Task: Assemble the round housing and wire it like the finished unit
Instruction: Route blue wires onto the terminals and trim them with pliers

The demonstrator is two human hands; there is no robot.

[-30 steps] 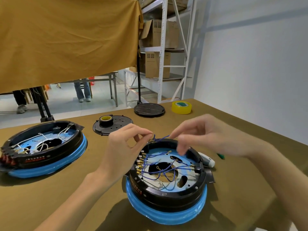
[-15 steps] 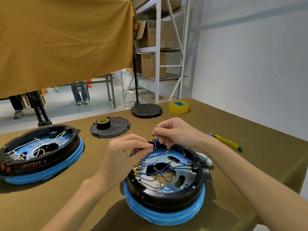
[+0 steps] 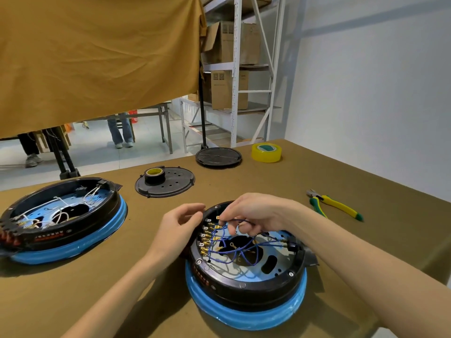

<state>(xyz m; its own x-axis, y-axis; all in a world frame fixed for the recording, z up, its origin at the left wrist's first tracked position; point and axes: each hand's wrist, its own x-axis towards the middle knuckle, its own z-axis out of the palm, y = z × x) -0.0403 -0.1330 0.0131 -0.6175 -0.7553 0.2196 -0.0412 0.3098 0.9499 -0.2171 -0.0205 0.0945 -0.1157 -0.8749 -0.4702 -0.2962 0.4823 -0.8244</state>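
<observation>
Since the earlier frame we have dropped our right hand [image 3: 258, 213] into the round housing [image 3: 246, 286] at the table's near edge, pinching a blue wire [image 3: 240, 221] whose brass end must next meet the terminal row [image 3: 207, 236], while our left hand [image 3: 179, 228], loosely curled, seemingly holds nothing beside the rim.

Right hand [image 3: 258, 213] pinching, fingers curled; left hand [image 3: 179, 225] loosely curled beside it

Bright, even light. Soft shadows under round housing [image 3: 245, 276]. Sharp in middle, bent lines at edges.
</observation>
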